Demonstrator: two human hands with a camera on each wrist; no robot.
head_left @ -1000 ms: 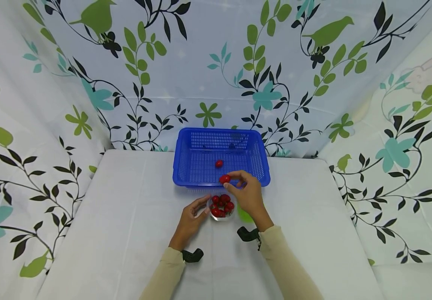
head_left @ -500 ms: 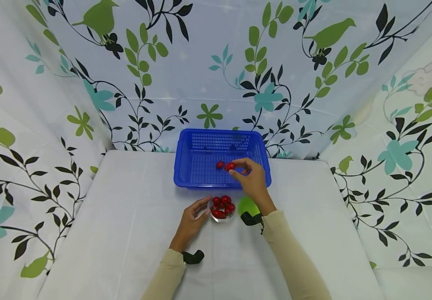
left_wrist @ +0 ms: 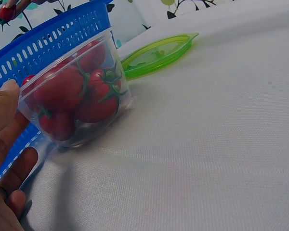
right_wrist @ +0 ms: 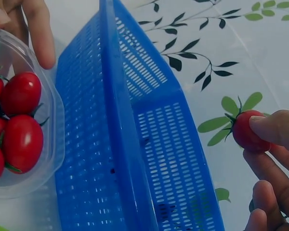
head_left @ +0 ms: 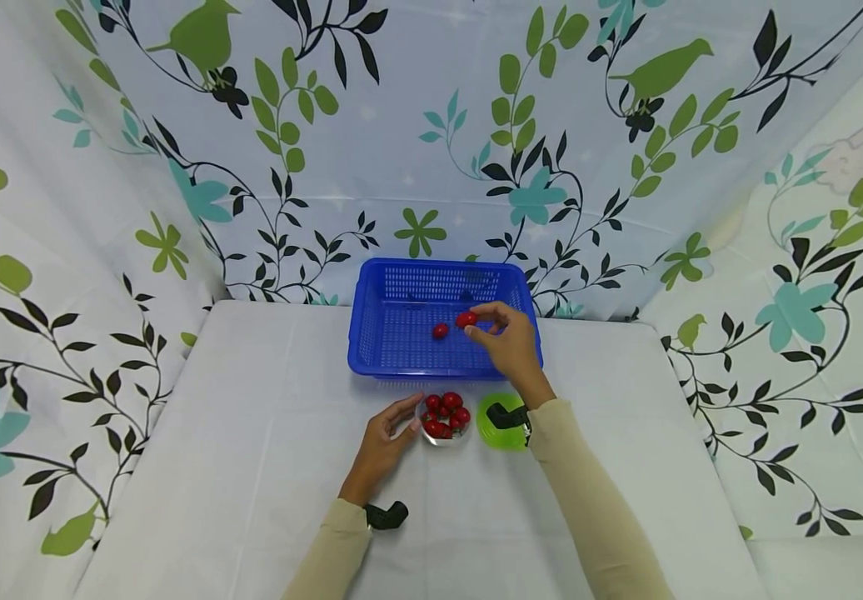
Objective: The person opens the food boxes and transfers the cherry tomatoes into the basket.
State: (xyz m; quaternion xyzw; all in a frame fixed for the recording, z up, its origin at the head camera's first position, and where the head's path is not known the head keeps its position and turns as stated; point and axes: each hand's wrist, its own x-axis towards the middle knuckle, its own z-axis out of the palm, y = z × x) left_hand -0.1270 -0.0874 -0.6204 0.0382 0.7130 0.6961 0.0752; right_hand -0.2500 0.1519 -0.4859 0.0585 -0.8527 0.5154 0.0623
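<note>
My right hand pinches a red cherry tomato between thumb and fingers, over the right part of the blue plastic basket. In the right wrist view this tomato shows its green stem end. One more cherry tomato lies on the basket floor. In front of the basket stands a clear plastic container holding several cherry tomatoes. My left hand holds the container by its left side, thumb at the rim and fingers behind it in the left wrist view.
A green lid lies on the white-covered table, right of the container and below my right wrist. A patterned cloth hangs behind the basket and along both sides.
My right hand has carried its tomato from the basket's front rim farther back and right over the basket. The green lid has come into fuller view. My left hand stays at the container.
</note>
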